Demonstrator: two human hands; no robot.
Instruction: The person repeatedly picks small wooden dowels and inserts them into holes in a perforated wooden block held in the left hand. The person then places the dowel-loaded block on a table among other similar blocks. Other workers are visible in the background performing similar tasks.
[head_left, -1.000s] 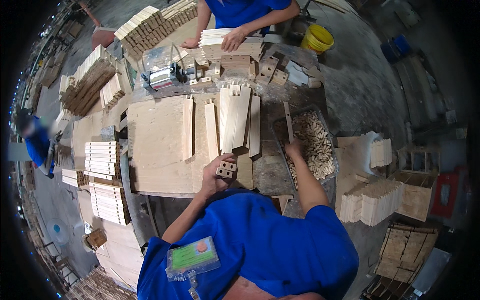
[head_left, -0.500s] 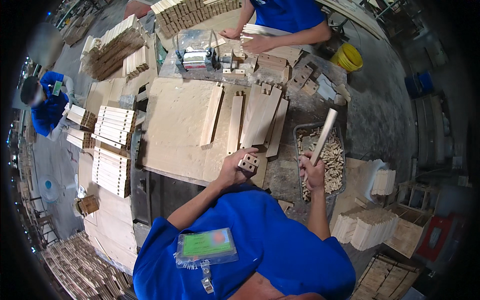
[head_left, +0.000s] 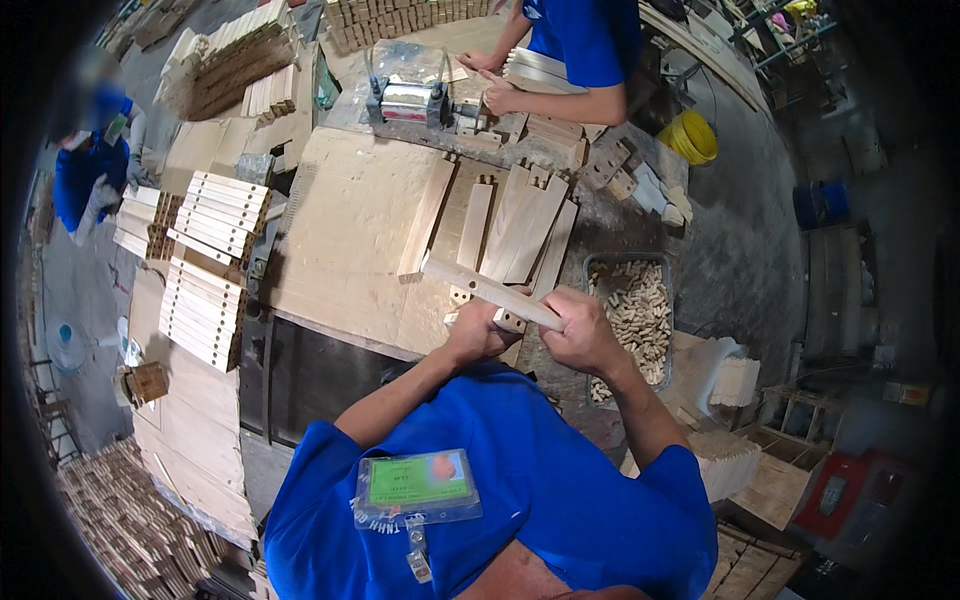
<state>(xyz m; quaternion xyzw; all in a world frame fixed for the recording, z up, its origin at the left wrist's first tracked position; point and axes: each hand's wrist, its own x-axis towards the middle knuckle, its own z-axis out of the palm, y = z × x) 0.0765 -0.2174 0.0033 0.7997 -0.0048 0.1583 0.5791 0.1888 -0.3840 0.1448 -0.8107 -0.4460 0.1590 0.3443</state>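
Observation:
My right hand (head_left: 583,333) is closed round one end of a flat wooden bar (head_left: 480,286), which slants up and to the left, across and above my left hand. My left hand (head_left: 478,333) is wrapped round drilled wooden pieces (head_left: 510,320), their end holes showing beside its fingers; the bar and fingers partly cover them. Just beyond lie several wooden slats (head_left: 520,225) with dowels standing out of their far ends. Right of my right hand sits a dark plastic tray (head_left: 671,300) full of short wooden dowels (head_left: 632,312).
A clamping machine (head_left: 410,102) stands at the table's far side, where a co-worker's arm (head_left: 560,103) rests by more slats. Drilled slats (head_left: 203,310) are stacked on the left table, with another person (head_left: 90,180) behind. A yellow bucket (head_left: 690,137) stands at the far right.
My right hand has swung the wooden bar from upright over the dowel tray leftward, down to my left hand. The co-worker's arms have shifted slightly, and the whole view has moved a little.

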